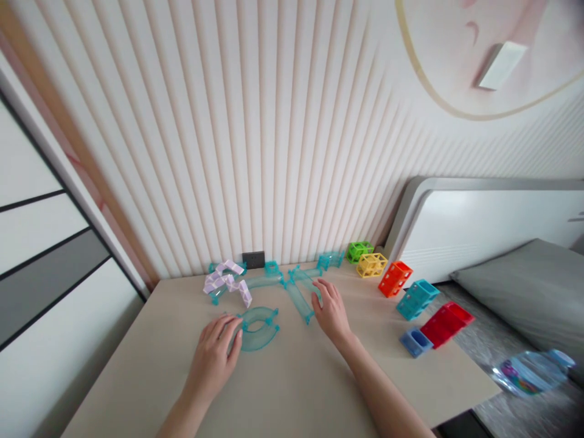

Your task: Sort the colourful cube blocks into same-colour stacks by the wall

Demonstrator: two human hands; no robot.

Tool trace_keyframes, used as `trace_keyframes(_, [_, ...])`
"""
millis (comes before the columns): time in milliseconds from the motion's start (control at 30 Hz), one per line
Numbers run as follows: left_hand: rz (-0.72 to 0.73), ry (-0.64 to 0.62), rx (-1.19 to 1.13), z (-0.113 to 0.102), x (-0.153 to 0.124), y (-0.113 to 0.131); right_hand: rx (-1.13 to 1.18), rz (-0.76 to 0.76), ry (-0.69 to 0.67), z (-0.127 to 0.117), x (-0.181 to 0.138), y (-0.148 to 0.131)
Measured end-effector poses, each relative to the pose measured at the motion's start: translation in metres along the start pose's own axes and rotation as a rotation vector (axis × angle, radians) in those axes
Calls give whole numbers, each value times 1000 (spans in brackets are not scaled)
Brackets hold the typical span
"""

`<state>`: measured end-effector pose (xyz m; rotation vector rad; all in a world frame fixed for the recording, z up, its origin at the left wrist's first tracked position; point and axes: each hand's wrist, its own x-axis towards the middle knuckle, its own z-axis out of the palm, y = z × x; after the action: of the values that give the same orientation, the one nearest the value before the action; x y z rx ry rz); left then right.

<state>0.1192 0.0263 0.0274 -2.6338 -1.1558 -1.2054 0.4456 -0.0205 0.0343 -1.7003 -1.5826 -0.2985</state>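
Observation:
My left hand (213,356) lies flat on the beige table (296,389), fingers stretched out and touching the left end of a curved teal track piece (258,327). My right hand (332,310) rests with spread fingers against a straight teal track piece (299,301). More teal track pieces (292,275) lie behind it near the wall. A white and purple zigzag piece (227,281) lies at the back left.
Hollow blocks line the table's right side: green (358,250), yellow (371,264), orange (395,278), teal (417,298), red (446,323), blue (415,341). A dark socket (253,260) sits on the ribbed wall. A bed with grey bedding (524,286) and a clear bag (529,372) lie on the right.

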Motion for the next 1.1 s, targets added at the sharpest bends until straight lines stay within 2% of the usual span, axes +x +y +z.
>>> trace_keyframes(100, [-85, -49, 97, 2, -4, -14, 51, -22, -26, 10, -8, -9])
trace_keyframes(200, [-126, -117, 160, 7, -10, -19, 96, -87, -80, 9, -24, -17])
trace_keyframes(433, [-192, -206, 138, 13, -16, -13, 122, -273, -281, 8, -34, -38])
trace_keyframes(667, [-206, -218, 82, 11, -14, -7, 151, -453, -436, 14, -33, -54])
trace_keyframes(900, [-262, -168, 60, 8, -12, -17, 148, -508, -454, 14, -32, -55])
trace_keyframes(1100, [-401, -297, 151, 2, -11, -19, 171, -521, -456, 18, -32, -56])
